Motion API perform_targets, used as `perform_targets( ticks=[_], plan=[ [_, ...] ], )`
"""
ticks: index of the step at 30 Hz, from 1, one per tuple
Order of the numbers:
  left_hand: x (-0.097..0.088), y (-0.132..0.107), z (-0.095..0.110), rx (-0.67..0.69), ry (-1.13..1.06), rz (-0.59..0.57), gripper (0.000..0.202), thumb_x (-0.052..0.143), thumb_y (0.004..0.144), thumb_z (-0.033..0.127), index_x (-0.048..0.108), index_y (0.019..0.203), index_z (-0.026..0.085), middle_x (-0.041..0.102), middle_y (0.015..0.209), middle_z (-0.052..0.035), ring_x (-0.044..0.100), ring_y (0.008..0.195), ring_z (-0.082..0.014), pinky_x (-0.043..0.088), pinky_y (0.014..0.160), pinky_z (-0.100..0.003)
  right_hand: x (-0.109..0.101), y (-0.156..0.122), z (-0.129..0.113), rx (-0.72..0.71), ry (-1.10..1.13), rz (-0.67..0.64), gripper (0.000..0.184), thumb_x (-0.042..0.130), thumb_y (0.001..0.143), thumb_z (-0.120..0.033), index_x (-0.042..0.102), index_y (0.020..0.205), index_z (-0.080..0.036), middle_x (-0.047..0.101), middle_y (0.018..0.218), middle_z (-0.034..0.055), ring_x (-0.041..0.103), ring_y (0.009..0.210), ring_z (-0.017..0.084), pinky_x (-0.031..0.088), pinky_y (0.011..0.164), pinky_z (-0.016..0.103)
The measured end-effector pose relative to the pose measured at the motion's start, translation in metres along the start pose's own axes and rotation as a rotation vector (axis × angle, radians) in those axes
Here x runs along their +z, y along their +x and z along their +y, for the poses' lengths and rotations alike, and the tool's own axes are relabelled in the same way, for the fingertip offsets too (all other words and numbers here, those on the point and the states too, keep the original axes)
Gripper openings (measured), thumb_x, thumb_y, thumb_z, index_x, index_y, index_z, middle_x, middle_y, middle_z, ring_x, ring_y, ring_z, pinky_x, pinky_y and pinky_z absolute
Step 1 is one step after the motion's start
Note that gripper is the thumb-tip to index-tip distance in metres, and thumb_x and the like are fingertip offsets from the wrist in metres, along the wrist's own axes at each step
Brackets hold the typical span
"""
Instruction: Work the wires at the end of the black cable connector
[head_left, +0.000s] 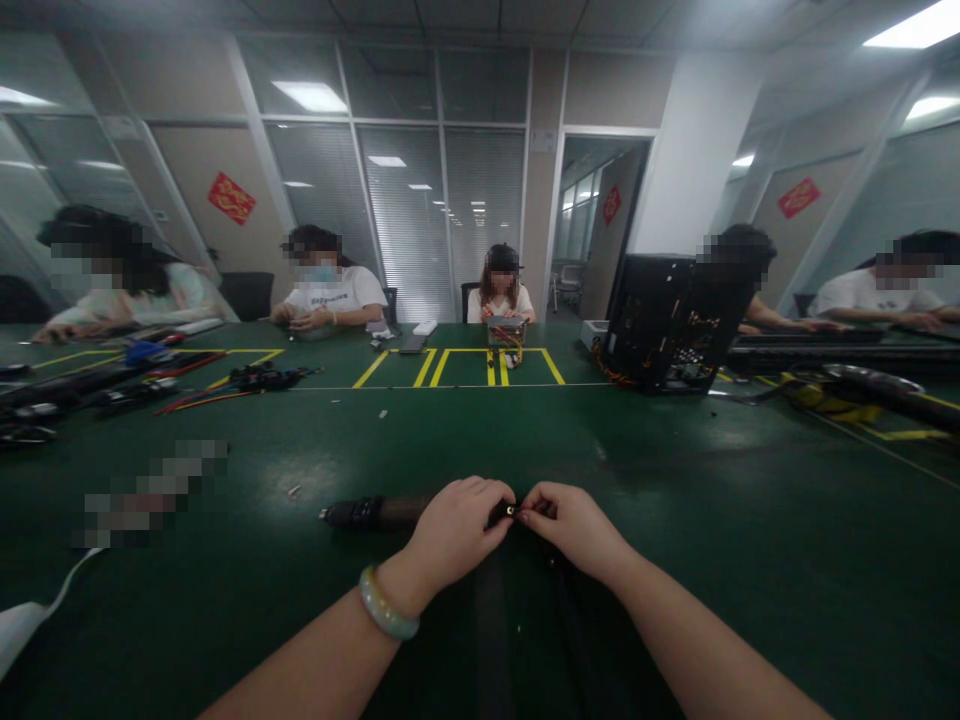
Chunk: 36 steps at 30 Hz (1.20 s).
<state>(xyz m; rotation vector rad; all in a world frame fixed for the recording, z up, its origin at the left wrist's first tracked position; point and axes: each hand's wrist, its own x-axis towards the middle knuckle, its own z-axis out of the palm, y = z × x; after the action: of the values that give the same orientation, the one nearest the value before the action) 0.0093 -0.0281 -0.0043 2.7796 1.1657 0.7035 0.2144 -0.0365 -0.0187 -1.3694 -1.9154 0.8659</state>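
Between the fingertips of my left hand (461,515) is a small black part (498,514) with a bright gold-coloured spot at its end. My right hand (566,520) pinches right beside that spot; what its fingers hold, if anything, is too small to make out. A dark, cylindrical tool that looks like an electric screwdriver (375,512) lies on the green table behind my left hand, its tip to the left and its other end hidden by that hand. My left wrist wears a pale bangle.
A black computer case (660,325) stands at the back right. Bundles of cables (262,378) lie at the left, and black parts (862,385) at the right. Several people sit around the green table (675,480), one across holding a metal box with wires (506,330).
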Motion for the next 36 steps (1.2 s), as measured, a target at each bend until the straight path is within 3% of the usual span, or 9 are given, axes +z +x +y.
perform_targets(
  ticks=[18, 27, 36],
  plan=[
    [-0.0031, 0.0008, 0.0017, -0.011, -0.011, -0.027, 0.010, 0.061, 0.085, 0.019, 0.059, 0.094, 0.023, 0.064, 0.096, -0.0001, 0.058, 0.089, -0.0197, 0.044, 0.080, -0.034, -0.0003, 0.0001, 0.0010, -0.019, -0.008, -0.006, 0.010, 0.064, 0.084, -0.028, 0.069, 0.084, -0.020, 0.069, 0.078, -0.0011, 0.061, 0.070, 0.014, 0.041, 0.060, 0.022],
    [-0.0014, 0.0009, 0.0006, 0.039, 0.016, -0.013, 0.013, 0.057, 0.089, 0.022, 0.063, 0.100, 0.022, 0.066, 0.101, -0.0029, 0.059, 0.094, -0.0201, 0.045, 0.086, -0.036, 0.0001, 0.0002, 0.0007, -0.016, -0.007, -0.003, 0.008, 0.063, 0.083, -0.025, 0.069, 0.084, -0.020, 0.068, 0.076, -0.0011, 0.061, 0.068, 0.014, 0.041, 0.059, 0.022],
    [-0.0013, 0.0001, 0.0012, -0.019, -0.001, -0.017, 0.016, 0.060, 0.086, 0.023, 0.060, 0.102, 0.022, 0.064, 0.098, -0.0013, 0.058, 0.091, -0.0199, 0.045, 0.082, -0.035, 0.0002, 0.0013, 0.0018, -0.007, -0.001, -0.018, 0.009, 0.064, 0.084, -0.026, 0.070, 0.084, -0.020, 0.069, 0.076, -0.0010, 0.061, 0.069, 0.015, 0.041, 0.060, 0.023]
  ],
)
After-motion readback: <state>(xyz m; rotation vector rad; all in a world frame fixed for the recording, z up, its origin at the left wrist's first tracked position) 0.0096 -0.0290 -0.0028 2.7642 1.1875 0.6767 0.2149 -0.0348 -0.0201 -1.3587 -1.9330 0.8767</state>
